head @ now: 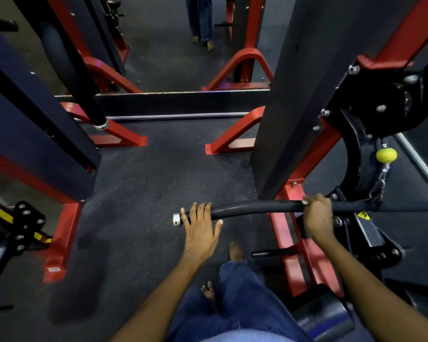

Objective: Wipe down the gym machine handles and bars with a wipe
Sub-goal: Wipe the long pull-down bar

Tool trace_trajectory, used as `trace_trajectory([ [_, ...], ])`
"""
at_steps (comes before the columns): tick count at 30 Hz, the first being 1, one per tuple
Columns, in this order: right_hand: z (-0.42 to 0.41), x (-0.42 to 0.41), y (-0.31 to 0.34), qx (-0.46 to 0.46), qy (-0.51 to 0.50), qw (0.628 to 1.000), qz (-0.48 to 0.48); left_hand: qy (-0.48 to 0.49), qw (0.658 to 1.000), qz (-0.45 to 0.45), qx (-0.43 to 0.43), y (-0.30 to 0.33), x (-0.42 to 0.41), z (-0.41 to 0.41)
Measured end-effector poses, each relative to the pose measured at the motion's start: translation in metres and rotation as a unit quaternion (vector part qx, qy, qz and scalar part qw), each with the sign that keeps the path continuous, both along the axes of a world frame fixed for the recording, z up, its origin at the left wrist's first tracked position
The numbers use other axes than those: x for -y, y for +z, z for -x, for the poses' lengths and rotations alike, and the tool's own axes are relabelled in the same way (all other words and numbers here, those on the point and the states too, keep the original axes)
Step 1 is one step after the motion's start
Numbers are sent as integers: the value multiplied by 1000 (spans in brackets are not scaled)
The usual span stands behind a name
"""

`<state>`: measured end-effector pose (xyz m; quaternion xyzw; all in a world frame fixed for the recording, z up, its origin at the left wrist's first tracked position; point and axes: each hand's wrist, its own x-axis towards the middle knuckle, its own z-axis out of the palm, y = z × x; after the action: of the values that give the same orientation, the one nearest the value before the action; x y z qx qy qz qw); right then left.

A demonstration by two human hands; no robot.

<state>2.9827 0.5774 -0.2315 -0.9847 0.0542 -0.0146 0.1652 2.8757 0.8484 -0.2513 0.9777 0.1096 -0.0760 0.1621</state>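
We see the black padded bar (252, 208) running level across the lower middle, its silver end cap (176, 219) at the left. The left hand (201, 228) lies over the bar near that cap, fingers straight and spread. The right hand (316, 215) grips the bar further along, fingers curled round it. No wipe shows in either hand. Behind hang a chain (381, 181) and a yellow ball (386, 155). A yellow warning sticker (363, 215) sits nearby; its writing is unreadable. Red frame legs (232, 137) stand on dark flooring (143, 198).
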Motion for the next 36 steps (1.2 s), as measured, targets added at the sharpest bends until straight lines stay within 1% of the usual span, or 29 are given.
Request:
trace_trajectory([
  [2,15,-43,6,-48,57,995,-68,7,1000,0,-2,0,2,-2],
  [3,21,-58,2,-50,100,990,-90,5,1000,-2,-4,0,2,-2],
  [5,22,-59,-3,-9,176,980,-94,-9,1000,-2,-8,0,4,-3],
  [6,14,-42,-3,-5,176,981,-79,-16,1000,1,-7,-1,4,-2],
  [8,0,1,4,-16,73,996,-38,-27,1000,5,-12,-2,5,-2],
  [10,-9,35,1,-31,-45,998,-33,-25,1000,9,-15,-3,6,-1],
  [11,-11,38,1,-24,-77,996,-46,-23,1000,9,-16,-4,7,-1],
  [12,-10,30,2,-11,-72,997,-40,-21,1000,9,-16,-5,7,-2],
  [13,-6,11,2,-14,-45,997,-54,-18,1000,7,-18,-6,7,-3],
  [14,0,-10,4,-23,12,996,-85,-16,1000,5,-21,-6,8,-4],
  [16,12,-48,5,-21,125,981,-149,-15,999,-2,-32,-7,9,-5],
  [17,13,-54,4,-18,137,975,-172,-14,999,-6,-36,-7,10,-6],
  [18,9,-53,8,-21,104,975,-196,-14,999,-9,-37,-7,10,-7],
  [19,3,-43,7,-21,60,978,-197,-13,999,-11,-38,-7,10,-7],
  [21,-9,-18,3,-18,-4,987,-162,-10,999,-14,-34,-7,11,-7],
  [22,-12,-8,1,-25,-12,992,-126,-8,999,-13,-32,-7,12,-7],
  [24,-15,-2,-4,-54,19,997,-54,-3,999,-11,-31,-8,13,-8],
  [26,-10,-8,-10,-65,59,994,-66,1,999,-10,-31,-8,13,-7],
  [28,-4,-12,-11,-57,57,990,-114,3,1000,-3,-23,-10,14,-7],
  [30,-8,3,-11,-59,-2,992,-111,5,1000,4,-16,-11,14,-6],
  [33,-25,51,-12,-54,-86,993,-56,2,1000,2,-23,-12,14,-7],
  [35,-31,67,-11,-73,-169,980,-77,2,1000,2,-24,-12,13,-7],
  [36,-31,61,-10,-73,-189,975,-88,3,1000,1,-27,-12,13,-7],
])
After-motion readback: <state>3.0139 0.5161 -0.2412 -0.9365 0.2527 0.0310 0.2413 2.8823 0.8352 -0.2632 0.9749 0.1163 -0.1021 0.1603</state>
